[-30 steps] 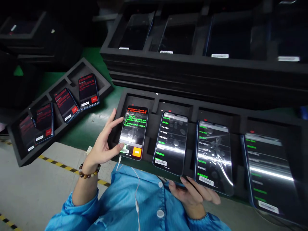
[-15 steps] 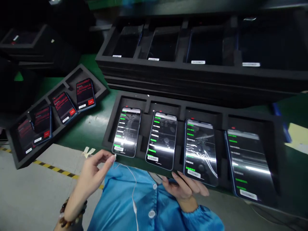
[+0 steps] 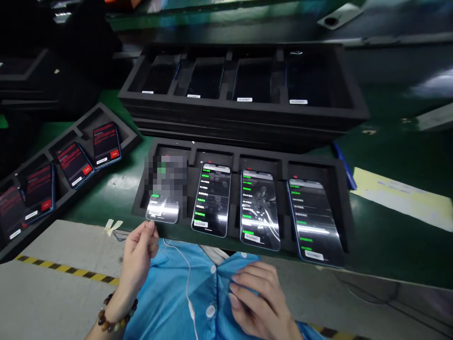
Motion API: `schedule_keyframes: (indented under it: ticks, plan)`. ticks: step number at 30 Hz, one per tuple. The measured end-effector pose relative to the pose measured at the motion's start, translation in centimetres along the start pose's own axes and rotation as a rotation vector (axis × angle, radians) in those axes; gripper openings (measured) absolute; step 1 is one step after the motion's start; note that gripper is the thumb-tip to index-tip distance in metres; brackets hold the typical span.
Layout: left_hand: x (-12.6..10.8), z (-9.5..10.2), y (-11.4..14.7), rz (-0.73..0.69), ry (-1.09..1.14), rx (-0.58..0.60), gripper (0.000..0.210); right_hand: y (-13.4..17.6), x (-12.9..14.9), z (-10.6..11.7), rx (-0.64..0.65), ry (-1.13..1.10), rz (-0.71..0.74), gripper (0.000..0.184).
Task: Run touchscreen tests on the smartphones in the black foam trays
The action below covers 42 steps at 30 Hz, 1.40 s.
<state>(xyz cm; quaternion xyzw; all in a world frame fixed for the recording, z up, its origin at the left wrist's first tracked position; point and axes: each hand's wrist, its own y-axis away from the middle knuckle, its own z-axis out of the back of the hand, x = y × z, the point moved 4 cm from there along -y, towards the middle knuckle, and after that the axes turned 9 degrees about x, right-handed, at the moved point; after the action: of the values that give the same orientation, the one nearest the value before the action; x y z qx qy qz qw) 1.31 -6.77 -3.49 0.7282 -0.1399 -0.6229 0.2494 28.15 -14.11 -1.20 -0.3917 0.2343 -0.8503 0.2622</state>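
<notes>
Four-slot black foam tray holds several lit smartphones in a row, tilted out at their lower ends, their dark screens listing green and white lines. My left hand is closed in a pinch at the bottom edge of the leftmost phone, whose upper part is blurred by blocks. A white earphone cord runs from near those fingers down over the blue shirt; its plug end is hidden in them. In front of the shirt, below the third phone, my right hand hangs with loosely bent fingers, holding nothing visible.
Behind stands a stack of black foam trays with dark phones on top. Another tray at left holds phones with red text. At right lie a blue pen-like object and a yellow paper on the green table.
The view has shifted, so the trays appear further left. My right hand has drawn back from under the phones to the shirt front. My left hand stays at the leftmost phone's lower edge, fingers more curled.
</notes>
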Motion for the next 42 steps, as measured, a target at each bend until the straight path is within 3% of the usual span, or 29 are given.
schedule_keyframes:
  ticks: [5, 10, 12, 14, 19, 22, 25, 30, 37, 42]
  plan:
    - [-0.5, 0.2, -0.2, 0.010, -0.043, 0.064, 0.069, -3.8, -2.8, 4.2, 0.144, 0.177, -0.208, 0.013]
    - [-1.2, 3.3, 0.2, -0.005, -0.360, 0.145, 0.073, -4.3, -5.1, 5.0, 0.281, 0.320, -0.322, 0.022]
    - [-2.3, 5.0, 0.5, -0.126, -0.525, 0.103, 0.067, -4.0, -5.2, 4.9, 0.290, 0.358, -0.341, 0.023]
    - [-3.9, 5.8, 0.8, -0.342, -0.666, 0.058, 0.052, -4.0, -5.0, 4.5, 0.307, 0.390, -0.355, 0.024]
    - [-7.5, 3.3, 0.3, -0.882, -0.975, 0.117, 0.025, -6.5, -3.8, 1.7, 0.348, 0.324, -0.307, 0.032]
    - [-8.1, 1.6, -0.9, -0.998, -1.085, 0.153, 0.023, -8.2, -3.2, -0.5, 0.418, 0.293, -0.258, 0.035]
    - [-8.0, 0.9, -1.9, -1.027, -1.150, 0.150, 0.023, -8.6, -3.0, -0.8, 0.414, 0.311, -0.263, 0.039]
    - [-7.8, 0.6, -3.0, -0.992, -1.219, 0.166, 0.024, -6.5, -3.7, 2.6, 0.331, 0.356, -0.357, 0.041]
    - [-8.2, 1.1, -3.1, -1.097, -1.038, 0.077, 0.026, -0.6, -6.7, 9.6, 0.136, 0.505, -0.709, 0.041]
    - [-8.1, 0.2, -3.2, -1.091, -0.957, 0.088, 0.028, 1.3, -7.7, 10.4, 0.111, 0.506, -0.742, 0.042]
